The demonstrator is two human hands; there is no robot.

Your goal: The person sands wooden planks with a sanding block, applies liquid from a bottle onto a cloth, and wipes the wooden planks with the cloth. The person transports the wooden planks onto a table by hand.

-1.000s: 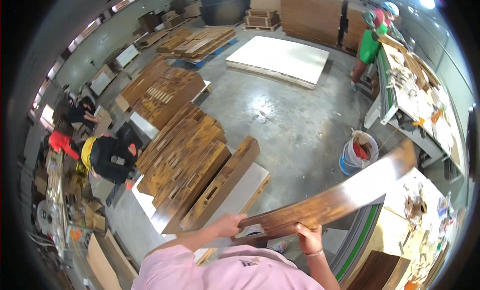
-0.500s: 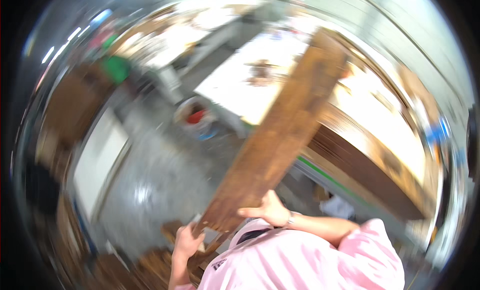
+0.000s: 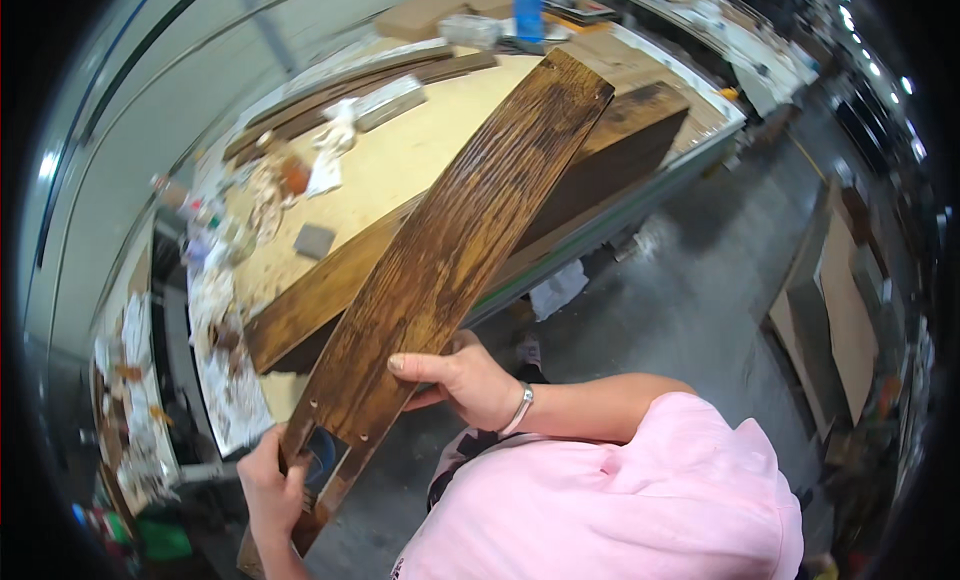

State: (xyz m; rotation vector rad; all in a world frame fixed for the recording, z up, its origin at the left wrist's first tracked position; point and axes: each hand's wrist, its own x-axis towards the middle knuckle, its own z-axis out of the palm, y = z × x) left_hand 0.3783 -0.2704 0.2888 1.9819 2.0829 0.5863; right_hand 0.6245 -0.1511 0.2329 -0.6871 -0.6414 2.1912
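Note:
A long stained wooden board with dark grain slants up and away from me, held in both hands. Near its lower end is a squarish opening, and beyond that the wood narrows to strips. My left hand is closed round the left edge beside this opening. Farther up, my right hand grips the right edge, thumb on the face and fingers hidden underneath. Behind the board, a thick brown wooden beam lies along the near side of the table, partly covered from view.
Wood strips, a grey block, crumpled cloths and a blue can sit on the table. Grey floor stretches to the right, where brown panels lean. Another cluttered bench stands at the left.
My view has swung to the right, bringing the table and beam in front of me. The board has stayed in both hands, and its opening now shows.

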